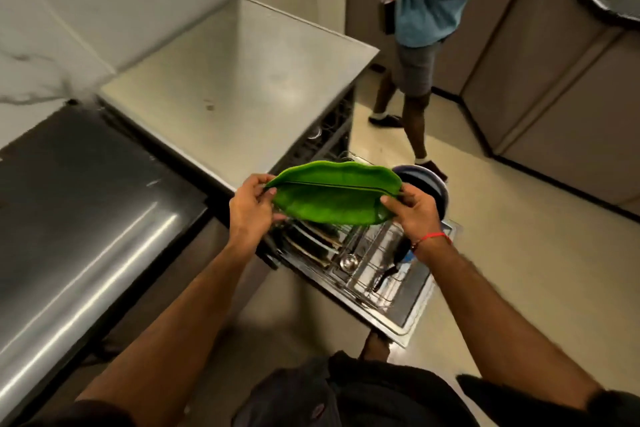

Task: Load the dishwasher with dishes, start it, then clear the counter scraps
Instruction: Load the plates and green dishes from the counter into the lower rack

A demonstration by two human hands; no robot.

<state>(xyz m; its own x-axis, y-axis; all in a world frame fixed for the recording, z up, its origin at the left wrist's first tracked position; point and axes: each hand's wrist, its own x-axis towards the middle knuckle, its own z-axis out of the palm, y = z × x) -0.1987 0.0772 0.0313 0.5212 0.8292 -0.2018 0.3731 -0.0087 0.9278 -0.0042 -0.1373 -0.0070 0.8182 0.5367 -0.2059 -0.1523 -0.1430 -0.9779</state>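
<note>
Loading continues: your left hand and right hand pinch the green leaf plate above the part-filled lower rack, frame centre; starting and scraps remain.

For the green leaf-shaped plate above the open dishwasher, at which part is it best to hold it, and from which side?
Probably at its two narrow ends, one from each side. The green leaf-shaped plate is long, shallow and held roughly level, so its pointed tips give short rims to pinch. The left hand and right hand already grip it this way over the pulled-out wire dishwasher rack.
</note>
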